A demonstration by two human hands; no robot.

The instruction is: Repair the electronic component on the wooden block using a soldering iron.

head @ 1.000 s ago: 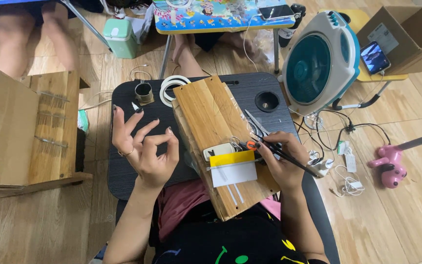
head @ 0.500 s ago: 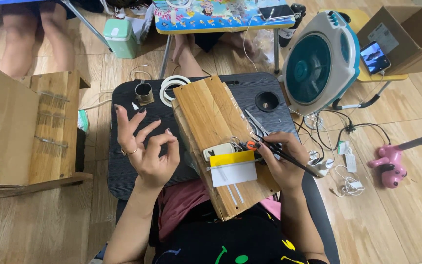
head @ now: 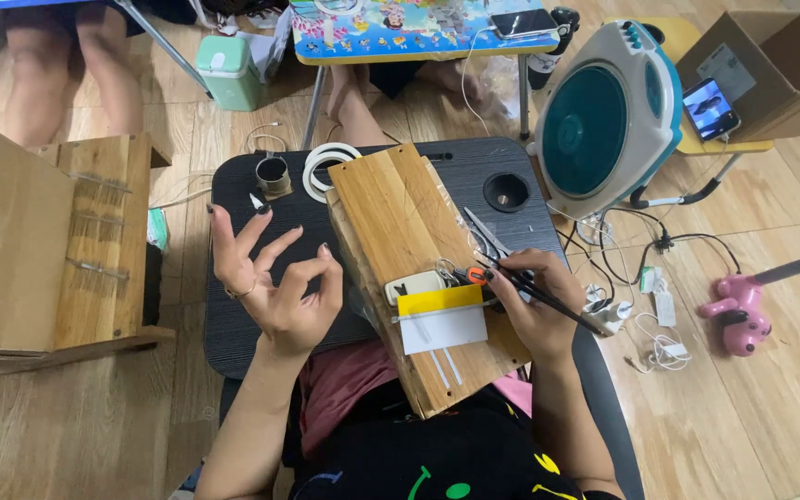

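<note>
My left hand (head: 275, 282) is up over the black lap table (head: 233, 315), palm toward me, fingers spread and curled, gripping nothing. Compared with a second ago it sits a touch higher and the fingers have fanned out wider; the thumb and forefinger now stand apart rather than close together. My right hand (head: 534, 310) hasn't budged: it is still closed around a thin black tool (head: 548, 298), held like a pen, its tip pointing left toward the small orange piece (head: 477, 275) on the wooden board (head: 391, 208). The board lies tilted across the table exactly as before, with the yellow-and-white card (head: 442, 318) just beside my right hand and a cream-coloured block (head: 415, 286) next to the card's upper edge. A pair of tweezers (head: 485, 233) lies on the board just above my knuckles. Beyond the board, a roll of white tape (head: 324, 165) and a small metal cup (head: 272, 174) sit near the table's far edge, unchanged.
</note>
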